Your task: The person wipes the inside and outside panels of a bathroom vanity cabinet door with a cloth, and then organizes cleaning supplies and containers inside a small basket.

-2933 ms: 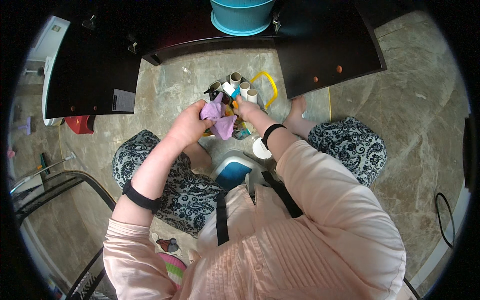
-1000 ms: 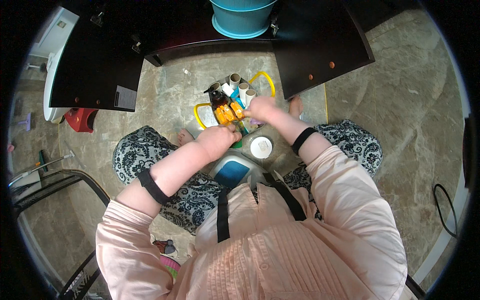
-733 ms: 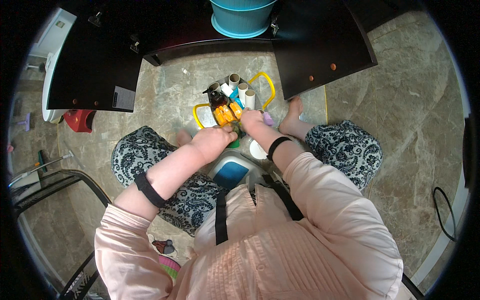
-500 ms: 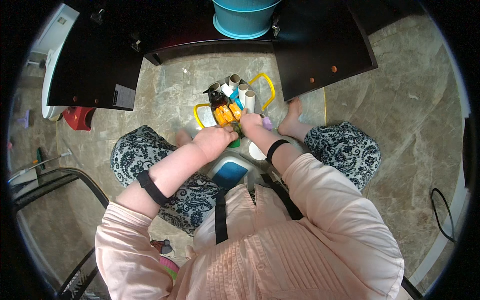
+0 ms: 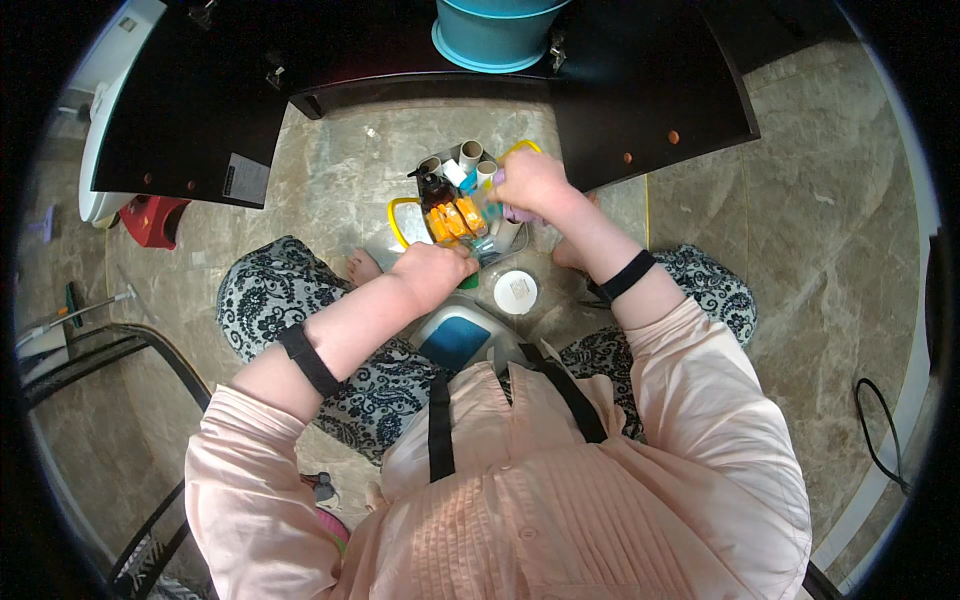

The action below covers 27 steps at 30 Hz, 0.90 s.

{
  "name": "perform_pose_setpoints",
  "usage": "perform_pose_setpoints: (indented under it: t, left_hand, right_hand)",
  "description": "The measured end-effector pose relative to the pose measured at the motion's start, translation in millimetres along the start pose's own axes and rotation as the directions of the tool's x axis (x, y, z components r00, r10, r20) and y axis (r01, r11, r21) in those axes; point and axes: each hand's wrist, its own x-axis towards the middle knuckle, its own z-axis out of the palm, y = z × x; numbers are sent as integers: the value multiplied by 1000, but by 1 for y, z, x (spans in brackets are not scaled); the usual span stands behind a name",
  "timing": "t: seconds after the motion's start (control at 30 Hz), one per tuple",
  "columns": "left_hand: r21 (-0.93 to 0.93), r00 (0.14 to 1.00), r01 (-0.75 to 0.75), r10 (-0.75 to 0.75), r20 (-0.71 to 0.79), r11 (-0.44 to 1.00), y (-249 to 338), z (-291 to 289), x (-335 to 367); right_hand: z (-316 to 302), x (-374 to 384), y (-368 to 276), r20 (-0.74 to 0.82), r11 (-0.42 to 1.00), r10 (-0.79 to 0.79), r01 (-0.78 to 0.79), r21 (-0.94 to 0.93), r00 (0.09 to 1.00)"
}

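Note:
A low container with yellow handles point(image 5: 400, 222) stands on the floor between my legs. In it are cardboard tubes point(image 5: 470, 154), a dark pump bottle point(image 5: 433, 187) and orange packets point(image 5: 455, 217). My left hand point(image 5: 435, 273) is at the container's near left side, fingers closed beside the packets; what they hold is hidden, with a bit of green point(image 5: 468, 282) showing below. Over the right side, my right hand point(image 5: 530, 184) has its fingers drawn together on something small I cannot make out. Under it shows a purple thing point(image 5: 516, 214).
A round white lid point(image 5: 515, 292) lies near the container, beside a white tub with a blue inside point(image 5: 453, 342). Ahead stands a dark cabinet with open doors point(image 5: 650, 110) and a blue pot point(image 5: 492, 40). A red plastic thing point(image 5: 152, 220) is at the left.
My right hand has moved from the container's near side to its far right, uncovering the white lid. My left hand stays nearly where it was.

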Motion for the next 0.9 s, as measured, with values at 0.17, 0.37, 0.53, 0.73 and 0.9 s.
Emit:
perform_pose_setpoints:
  t: [0.17, 0.37, 0.53, 0.73, 0.9]
  left_hand:
    - [5, 996, 55, -56, 74, 998, 4, 1, 3]
    - [-75, 998, 43, -41, 38, 996, 2, -1, 3]
    - [-81, 997, 49, -44, 64, 995, 1, -1, 3]
    - [-76, 994, 71, -64, 89, 995, 2, -4, 5]
    - [-96, 996, 53, -47, 70, 994, 2, -3, 7]
  right_hand:
    - [21, 23, -3, -329, 992, -26, 66, 110, 944]
    - [92, 53, -5, -528, 932, 147, 62, 357, 836]
    - [131, 50, -12, -467, 914, 194, 15, 406, 863]
    - [134, 54, 22, -517, 886, 72, 184, 426, 853]
    - [125, 61, 31, -441, 842, 92, 167, 513, 893]
